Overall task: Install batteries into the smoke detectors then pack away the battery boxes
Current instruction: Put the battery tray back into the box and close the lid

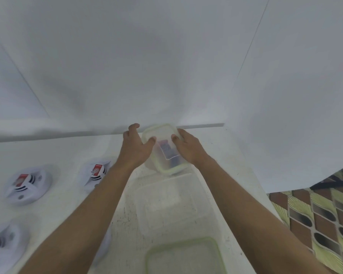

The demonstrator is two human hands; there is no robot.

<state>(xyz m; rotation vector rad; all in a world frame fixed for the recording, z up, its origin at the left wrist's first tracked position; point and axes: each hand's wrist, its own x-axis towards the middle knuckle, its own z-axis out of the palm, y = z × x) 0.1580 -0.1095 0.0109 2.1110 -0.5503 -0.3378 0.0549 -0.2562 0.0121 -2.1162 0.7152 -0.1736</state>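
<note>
A clear plastic battery box (162, 153) with a green-rimmed lid stands at the back of the white table, near the wall. Dark batteries show through its lid. My left hand (136, 147) grips its left side, thumb on the lid and fingers curled round the far corner. On the box's right side my right hand (188, 147) holds it the same way, thumb on top. Three white smoke detectors with red labels lie on the left: one (96, 173) beside my left forearm, one (28, 183) further left, one (2, 248) at the lower left.
A second clear box (164, 202) sits in front of the held one. Nearer still is a green-rimmed lid or box (183, 256) at the bottom edge. A white wall closes the back and right. Patterned tile floor (315, 216) shows past the table's right edge.
</note>
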